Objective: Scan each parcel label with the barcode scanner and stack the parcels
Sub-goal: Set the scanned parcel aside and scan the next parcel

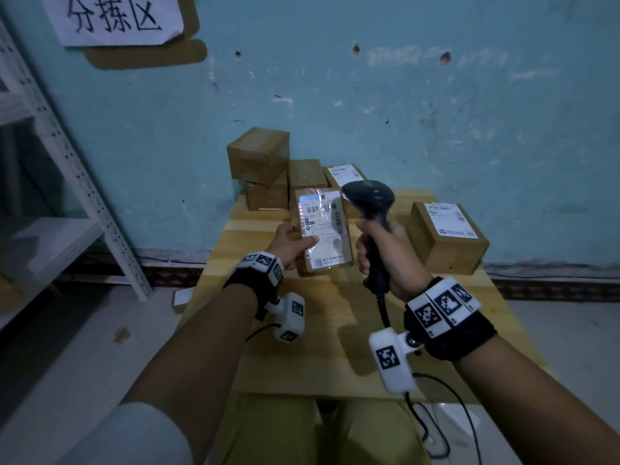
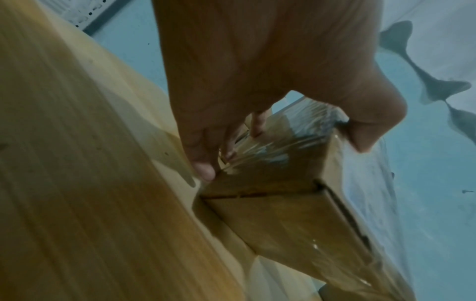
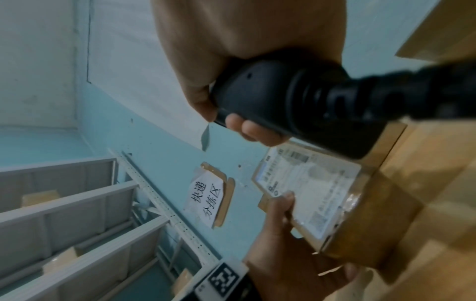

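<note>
My left hand (image 1: 291,245) grips a small cardboard parcel (image 1: 323,229) tilted up above the wooden table (image 1: 302,330), its white label (image 1: 322,223) facing me under clear tape, thumb across the label's lower left. The left wrist view shows my left hand (image 2: 257,114) with fingers curled under the parcel (image 2: 283,203). My right hand (image 1: 382,253) grips the handle of a black barcode scanner (image 1: 369,199), whose head sits just right of the label's top. In the right wrist view my right hand (image 3: 231,97) wraps the scanner (image 3: 296,101) above the labelled parcel (image 3: 309,189).
Several parcels (image 1: 265,166) are stacked at the table's far edge against the blue wall. One labelled box (image 1: 448,236) sits on the right. A white metal shelf rack (image 1: 67,182) stands to the left. The scanner cable (image 1: 436,414) hangs down near my lap.
</note>
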`<state>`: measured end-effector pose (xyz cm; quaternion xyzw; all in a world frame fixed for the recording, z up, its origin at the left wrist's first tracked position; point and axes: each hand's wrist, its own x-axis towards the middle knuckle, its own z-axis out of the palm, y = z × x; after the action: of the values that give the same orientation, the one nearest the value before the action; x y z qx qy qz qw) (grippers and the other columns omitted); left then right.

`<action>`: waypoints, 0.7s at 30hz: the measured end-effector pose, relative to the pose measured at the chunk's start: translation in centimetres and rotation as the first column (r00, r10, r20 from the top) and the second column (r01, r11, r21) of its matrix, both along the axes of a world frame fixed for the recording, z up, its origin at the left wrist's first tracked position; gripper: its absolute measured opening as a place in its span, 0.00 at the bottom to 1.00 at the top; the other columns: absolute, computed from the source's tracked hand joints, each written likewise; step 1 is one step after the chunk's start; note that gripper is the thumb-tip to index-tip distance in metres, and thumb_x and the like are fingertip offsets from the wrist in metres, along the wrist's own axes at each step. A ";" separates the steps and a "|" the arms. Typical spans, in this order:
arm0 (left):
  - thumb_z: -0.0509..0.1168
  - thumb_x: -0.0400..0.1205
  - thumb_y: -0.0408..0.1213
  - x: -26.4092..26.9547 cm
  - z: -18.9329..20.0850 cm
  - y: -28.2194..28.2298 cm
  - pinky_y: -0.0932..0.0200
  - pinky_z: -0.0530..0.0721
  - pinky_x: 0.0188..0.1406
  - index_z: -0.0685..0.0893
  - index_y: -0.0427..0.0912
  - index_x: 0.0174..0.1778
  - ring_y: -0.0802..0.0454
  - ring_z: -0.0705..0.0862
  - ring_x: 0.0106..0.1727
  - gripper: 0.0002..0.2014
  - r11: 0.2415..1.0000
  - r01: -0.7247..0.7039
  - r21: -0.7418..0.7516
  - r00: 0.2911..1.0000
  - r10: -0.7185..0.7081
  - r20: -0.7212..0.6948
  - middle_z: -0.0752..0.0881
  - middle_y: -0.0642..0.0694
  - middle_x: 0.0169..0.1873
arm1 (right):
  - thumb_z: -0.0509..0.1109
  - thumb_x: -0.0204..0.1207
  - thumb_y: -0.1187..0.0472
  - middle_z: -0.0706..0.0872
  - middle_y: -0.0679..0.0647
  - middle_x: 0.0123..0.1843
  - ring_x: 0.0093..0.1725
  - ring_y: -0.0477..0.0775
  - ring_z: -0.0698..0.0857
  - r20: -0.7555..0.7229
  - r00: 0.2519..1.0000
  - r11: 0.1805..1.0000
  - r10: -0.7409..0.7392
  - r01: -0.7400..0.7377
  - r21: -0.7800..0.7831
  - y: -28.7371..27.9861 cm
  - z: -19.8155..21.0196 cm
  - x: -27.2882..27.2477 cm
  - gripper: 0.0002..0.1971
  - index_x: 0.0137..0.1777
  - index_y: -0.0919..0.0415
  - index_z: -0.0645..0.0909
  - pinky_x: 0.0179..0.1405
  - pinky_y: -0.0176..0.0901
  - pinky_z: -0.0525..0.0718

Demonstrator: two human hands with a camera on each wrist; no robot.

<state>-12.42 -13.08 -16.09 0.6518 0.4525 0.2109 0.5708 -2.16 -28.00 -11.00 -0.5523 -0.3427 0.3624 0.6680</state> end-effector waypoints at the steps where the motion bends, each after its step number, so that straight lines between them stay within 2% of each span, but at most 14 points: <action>1: 0.66 0.81 0.42 -0.1 0.1 -0.1 0.63 0.73 0.30 0.61 0.42 0.74 0.58 0.78 0.35 0.29 1.000 -0.001 0.003 1.000 0.001 -0.003 0.82 0.47 0.48 | 0.62 0.81 0.62 0.72 0.53 0.21 0.15 0.50 0.69 -0.003 1.000 1.000 -0.004 0.004 -0.004 -0.1 0.0 -0.3 0.04 0.46 0.55 0.71 0.16 0.36 0.68; 4: 0.67 0.80 0.43 -0.3 0.3 -0.2 0.62 0.70 0.30 0.61 0.42 0.74 0.58 0.77 0.34 0.30 1.000 -0.004 -0.005 1.000 0.004 -0.012 0.79 0.52 0.37 | 0.64 0.80 0.62 0.71 0.54 0.21 0.15 0.50 0.68 0.002 1.000 1.000 -0.014 0.014 -0.013 -0.1 -0.3 -1.1 0.05 0.49 0.60 0.70 0.15 0.36 0.68; 7: 0.68 0.79 0.44 -0.3 0.4 -0.5 0.61 0.70 0.29 0.61 0.42 0.75 0.57 0.76 0.33 0.31 1.000 -0.010 -0.005 1.000 0.010 -0.016 0.79 0.52 0.37 | 0.64 0.80 0.61 0.71 0.55 0.22 0.15 0.50 0.68 0.000 1.000 1.000 -0.014 0.014 -0.015 -0.2 -0.6 -1.6 0.08 0.53 0.61 0.69 0.15 0.37 0.67; 12: 0.67 0.79 0.43 -0.3 0.4 -0.6 0.62 0.71 0.29 0.61 0.42 0.74 0.57 0.75 0.33 0.30 1.000 -0.013 -0.005 1.000 0.013 -0.020 0.79 0.51 0.36 | 0.65 0.80 0.59 0.72 0.53 0.20 0.14 0.50 0.68 -0.009 0.999 0.999 -0.035 0.035 -0.021 -0.7 -1.0 -2.0 0.08 0.52 0.61 0.69 0.16 0.37 0.67; 17: 0.67 0.79 0.45 -0.3 0.3 -0.4 0.62 0.74 0.33 0.62 0.44 0.74 0.58 0.77 0.36 0.30 1.000 -0.006 0.004 1.000 0.006 -0.028 0.81 0.47 0.47 | 0.65 0.80 0.54 0.73 0.51 0.20 0.14 0.49 0.69 -0.022 0.999 0.999 -0.034 0.033 -0.039 -1.2 -1.7 -2.4 0.16 0.60 0.65 0.71 0.14 0.35 0.68; 21: 0.67 0.79 0.45 -0.3 0.1 -0.3 0.62 0.74 0.33 0.61 0.45 0.74 0.57 0.78 0.35 0.31 1.000 -0.003 -0.004 1.000 0.003 -0.028 0.80 0.51 0.40 | 0.64 0.80 0.49 0.73 0.53 0.21 0.14 0.49 0.70 0.013 1.000 0.999 -0.024 0.025 -0.028 -1.3 -2.2 -3.1 0.19 0.59 0.65 0.70 0.15 0.36 0.69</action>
<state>-12.75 -13.35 -16.00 0.6531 0.4616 0.2018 0.5654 -5.24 -29.27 -13.17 -0.5682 -0.3349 0.3554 0.6623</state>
